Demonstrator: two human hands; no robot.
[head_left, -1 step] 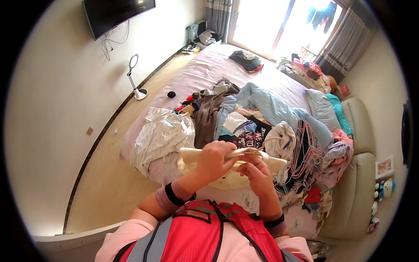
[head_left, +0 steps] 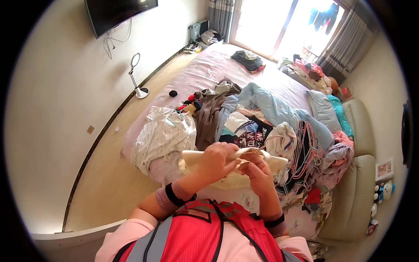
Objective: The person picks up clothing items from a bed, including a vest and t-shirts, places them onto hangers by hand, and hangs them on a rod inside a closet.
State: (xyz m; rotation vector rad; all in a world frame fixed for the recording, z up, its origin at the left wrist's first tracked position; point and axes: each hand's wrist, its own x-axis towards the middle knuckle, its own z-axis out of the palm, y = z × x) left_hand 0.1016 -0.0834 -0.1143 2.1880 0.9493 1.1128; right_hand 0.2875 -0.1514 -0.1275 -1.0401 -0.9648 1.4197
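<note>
Cream cloth point(head_left: 227, 181) just below frame centre, over the bed point(head_left: 205, 72), left hand point(head_left: 216, 162) curled on its folded edge, right hand point(head_left: 258, 174) pinching beside it: looks like edge-gathering, and the next move seems to want a firm two-handed grip!

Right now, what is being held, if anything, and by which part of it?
A cream-coloured soft fabric piece, held by its bunched upper edge, near the middle, by the left hand and right hand close together.
</note>
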